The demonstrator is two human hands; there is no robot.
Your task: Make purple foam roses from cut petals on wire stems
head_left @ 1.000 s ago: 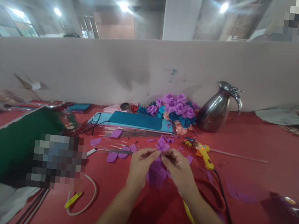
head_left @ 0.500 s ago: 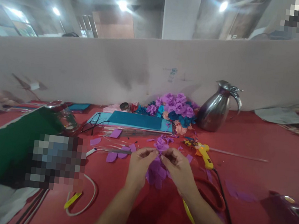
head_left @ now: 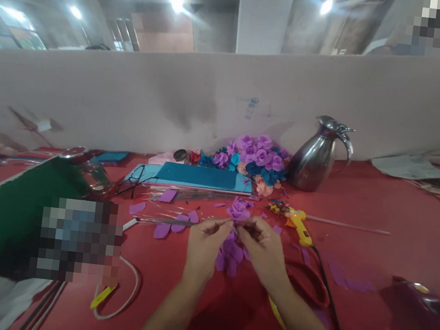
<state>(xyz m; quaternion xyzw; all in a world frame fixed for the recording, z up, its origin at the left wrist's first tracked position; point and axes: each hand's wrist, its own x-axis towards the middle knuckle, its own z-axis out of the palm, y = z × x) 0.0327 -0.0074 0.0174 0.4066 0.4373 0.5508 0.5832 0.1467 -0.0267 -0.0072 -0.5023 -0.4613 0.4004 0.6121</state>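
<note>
Between my two hands is a purple paper flower (head_left: 239, 208), its bloom pointing away from me. My left hand (head_left: 208, 243) is closed, thumb and fingers pinching the flower's base from the left. From the right, my right hand (head_left: 261, 246) pinches the same base, fingers curled. What exactly lies between the fingertips is partly hidden. Below the hands, loose purple petals (head_left: 231, 253) lie in a cluster on the red table (head_left: 165, 296). More cut purple petals (head_left: 162, 231) are scattered to the left, by a thin dark rod (head_left: 166, 222).
A yellow glue gun (head_left: 299, 227) with a black cord lies to the right, near red-handled scissors (head_left: 309, 284). Behind are blue sheets (head_left: 203, 176), eyeglasses (head_left: 135, 181), a heap of paper flowers (head_left: 263, 156) and a steel jug (head_left: 316, 157). A green box (head_left: 12, 205) stands left.
The view has shifted slightly, so everything sits a little further left. Both hands keep their pinch at the flower's base, and the bloom looks slightly turned.
</note>
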